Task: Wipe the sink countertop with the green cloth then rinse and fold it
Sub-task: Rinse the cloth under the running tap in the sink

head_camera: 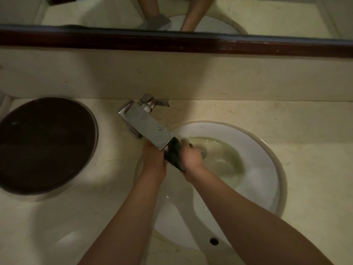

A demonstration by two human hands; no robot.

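Observation:
The green cloth (174,155) looks dark and bunched, held right under the spout of the chrome faucet (147,127) over the white sink basin (267,169). My left hand (153,155) grips its left side and my right hand (191,156) grips its right side; the right hand is blurred. Yellowish water pools around the drain (203,151). The spout hides the top of the cloth. The beige stone countertop (309,150) surrounds the basin.
A round dark wooden lid (44,144) lies on the countertop to the left. The faucet lever (158,102) points right. A mirror with a dark wooden frame (172,44) runs along the back wall. An overflow hole (214,240) sits in the basin's near wall.

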